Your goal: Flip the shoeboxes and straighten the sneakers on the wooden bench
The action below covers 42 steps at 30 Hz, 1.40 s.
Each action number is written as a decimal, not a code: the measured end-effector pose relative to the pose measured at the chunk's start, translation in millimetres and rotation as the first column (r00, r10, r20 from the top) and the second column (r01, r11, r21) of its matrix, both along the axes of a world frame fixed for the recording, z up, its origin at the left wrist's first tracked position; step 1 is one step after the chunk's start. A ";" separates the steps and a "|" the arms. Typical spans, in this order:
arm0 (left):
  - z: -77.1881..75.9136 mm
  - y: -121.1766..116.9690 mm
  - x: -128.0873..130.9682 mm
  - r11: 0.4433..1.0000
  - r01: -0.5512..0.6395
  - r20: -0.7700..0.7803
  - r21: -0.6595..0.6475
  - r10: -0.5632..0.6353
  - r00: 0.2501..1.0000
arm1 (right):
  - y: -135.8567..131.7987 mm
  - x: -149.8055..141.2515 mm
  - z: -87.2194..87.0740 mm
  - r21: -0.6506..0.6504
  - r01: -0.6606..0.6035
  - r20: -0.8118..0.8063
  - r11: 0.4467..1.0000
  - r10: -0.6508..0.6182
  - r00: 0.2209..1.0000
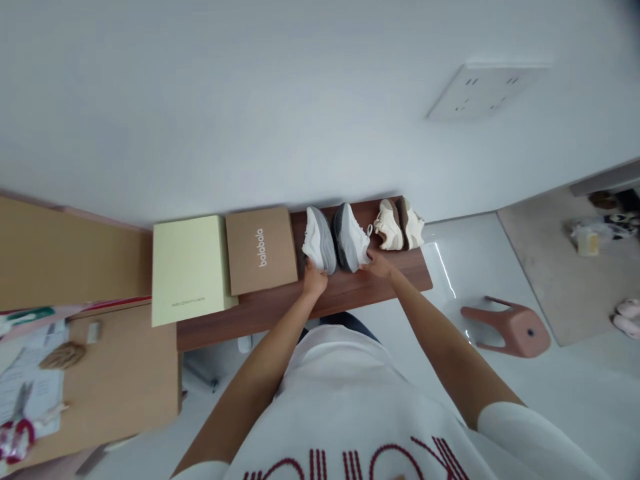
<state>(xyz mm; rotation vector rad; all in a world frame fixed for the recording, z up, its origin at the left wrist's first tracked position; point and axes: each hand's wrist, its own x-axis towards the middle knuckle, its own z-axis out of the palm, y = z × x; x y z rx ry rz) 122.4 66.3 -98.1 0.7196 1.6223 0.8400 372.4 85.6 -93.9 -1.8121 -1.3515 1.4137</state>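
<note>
On a dark wooden bench top (pixel 330 297) against the wall, a pair of white and grey sneakers lies on their sides. My left hand (pixel 315 279) grips the heel end of the left sneaker (pixel 319 239). Around the near end of the right sneaker (pixel 351 233), my right hand (pixel 379 263) has its fingers closed. A smaller pair of cream sneakers (pixel 390 225) with brown soles sits just to the right, touched by neither hand. Left of the grey pair is a brown shoebox (pixel 261 250) marked "balabala".
A pale yellow shoebox (pixel 187 267) stands further left. Beside it, cardboard (pixel 115 380) carries papers, twine (pixel 63 356) and red-handled scissors (pixel 17 427). A pink stool (pixel 520 329) stands on the floor at right. A socket plate (pixel 490 92) is on the wall.
</note>
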 end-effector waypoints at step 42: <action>69.8 20.7 35.9 0.626 0.631 -0.750 -0.458 -0.653 0.103 | 5.3 -72.0 59.1 -0.031 -0.639 0.782 0.769 0.417 0.464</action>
